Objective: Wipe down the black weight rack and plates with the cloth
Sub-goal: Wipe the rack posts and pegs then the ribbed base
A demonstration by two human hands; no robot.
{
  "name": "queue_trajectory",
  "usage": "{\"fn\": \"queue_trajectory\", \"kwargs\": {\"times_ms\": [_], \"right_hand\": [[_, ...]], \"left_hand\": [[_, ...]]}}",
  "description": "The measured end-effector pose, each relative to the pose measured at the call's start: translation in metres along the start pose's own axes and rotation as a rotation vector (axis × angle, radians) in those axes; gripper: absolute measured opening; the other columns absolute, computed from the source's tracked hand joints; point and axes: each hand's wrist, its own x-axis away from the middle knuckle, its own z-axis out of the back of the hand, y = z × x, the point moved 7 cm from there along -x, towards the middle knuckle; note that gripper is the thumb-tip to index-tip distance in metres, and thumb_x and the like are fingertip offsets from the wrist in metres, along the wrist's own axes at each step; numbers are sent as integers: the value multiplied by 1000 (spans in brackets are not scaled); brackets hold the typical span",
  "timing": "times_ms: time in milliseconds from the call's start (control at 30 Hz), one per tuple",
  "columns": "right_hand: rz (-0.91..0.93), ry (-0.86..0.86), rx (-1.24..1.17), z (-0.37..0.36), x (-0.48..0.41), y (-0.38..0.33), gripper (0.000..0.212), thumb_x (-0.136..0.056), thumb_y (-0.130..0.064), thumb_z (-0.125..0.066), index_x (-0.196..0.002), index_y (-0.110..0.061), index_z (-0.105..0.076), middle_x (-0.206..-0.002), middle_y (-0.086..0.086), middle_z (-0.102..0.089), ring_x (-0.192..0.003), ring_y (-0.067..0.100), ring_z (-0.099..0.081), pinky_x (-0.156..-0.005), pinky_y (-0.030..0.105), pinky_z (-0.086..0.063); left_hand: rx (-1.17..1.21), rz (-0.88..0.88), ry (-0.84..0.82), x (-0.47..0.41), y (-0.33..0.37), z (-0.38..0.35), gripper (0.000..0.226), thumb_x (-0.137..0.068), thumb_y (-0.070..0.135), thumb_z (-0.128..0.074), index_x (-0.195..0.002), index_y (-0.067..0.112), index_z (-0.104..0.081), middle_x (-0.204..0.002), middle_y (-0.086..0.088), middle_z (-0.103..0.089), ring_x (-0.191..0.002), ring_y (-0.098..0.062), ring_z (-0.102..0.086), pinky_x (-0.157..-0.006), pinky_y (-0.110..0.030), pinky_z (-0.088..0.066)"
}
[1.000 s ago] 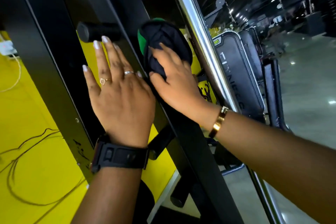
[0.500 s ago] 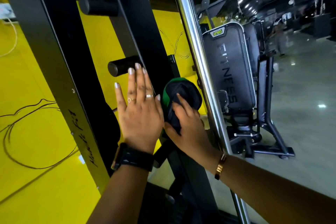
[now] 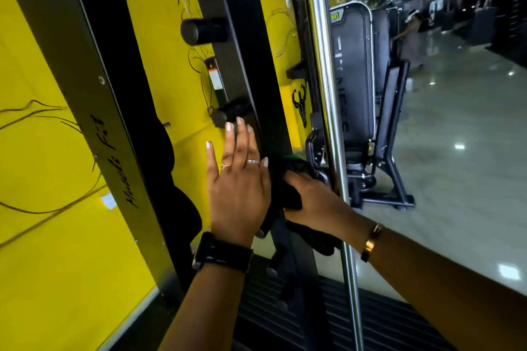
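Over the last second we have drawn the bunched black cloth with its green edge (image 3: 288, 179) down the black steel upright of the weight rack (image 3: 242, 51), from beside the upper storage peg to well below the second one. Our right hand (image 3: 316, 198) is clamped on the cloth and presses it against the upright's face, just beside the polished chrome guide bar (image 3: 325, 94). Our left hand (image 3: 238, 182) has travelled down with it; it lies flat and open against the same post, fingers together and pointing up, gripping nothing.

We judge that the upper stretch of this post has had its pass, so what is left of it is the lower part toward the ribbed black floor mat (image 3: 385, 316). The round black weight plates (image 3: 168, 174) hanging behind the left frame post look untouched (we cannot tell for certain from here).

Two short black cylindrical pegs (image 3: 199, 31) jut from the post's left side, the lower one just above our left fingertips (image 3: 229, 126), and more stubs show lower down, so the cloth will likely have to work around them. The chrome bar crowds our right wrist. Behind it stand a black padded fitness bench (image 3: 356, 74) and, far off, a blurred person (image 3: 410, 34) on the glossy floor. The yellow wall (image 3: 42, 137) with thin line drawings fills the left.
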Motion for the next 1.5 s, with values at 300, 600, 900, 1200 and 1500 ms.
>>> {"fn": "queue_trajectory", "kwargs": {"times_ms": [300, 600, 900, 1200, 1500], "right_hand": [[-232, -254, 177, -68, 110, -13, 71, -83, -21, -65, -145, -29, -31, -122, 11, -61, -107, 31, -60, -87, 41, -50], [-440, -161, 505, -62, 232, 6, 53, -87, -11, -57, -136, -30, -52, -137, -2, -53, -127, 26, -46, -103, 36, -37], [-669, -11, 538, 6, 311, 4, 40, -85, -10, -60, -121, -27, -62, -122, -6, -62, -123, 19, -49, -115, 55, -19], [-763, 195, 611, 87, 376, 28, 16, -95, -31, -60, -92, -17, -66, -88, 1, -62, -89, 28, -57, -67, 26, -28], [-855, 126, 647, 186, 440, 67, 27, -91, -18, -57, -117, -10, -59, -116, 6, -57, -113, 28, -49, -71, 30, -32]], "left_hand": [[164, 6, -239, 111, -6, -10, 57, -97, 31, -25, -145, 5, -42, -154, -12, -36, -143, -26, -32, -115, -52, -12], [424, -57, -513, 191, 50, -2, 57, -89, 26, -29, -131, 1, -58, -144, -13, -50, -135, -31, -44, -111, -53, -16], [546, -207, -786, 200, 149, 29, 57, -105, 32, -18, -155, 11, -3, -163, -4, 1, -150, -22, 9, -117, -46, 12], [699, -289, -796, 179, 254, 73, 56, -105, 29, -20, -155, 8, -5, -163, -8, -1, -150, -22, 2, -122, -39, 4], [718, -302, -733, 151, 385, 120, 53, -104, 27, -24, -152, 5, -22, -160, -9, -23, -149, -26, -12, -121, -41, -4]]}}
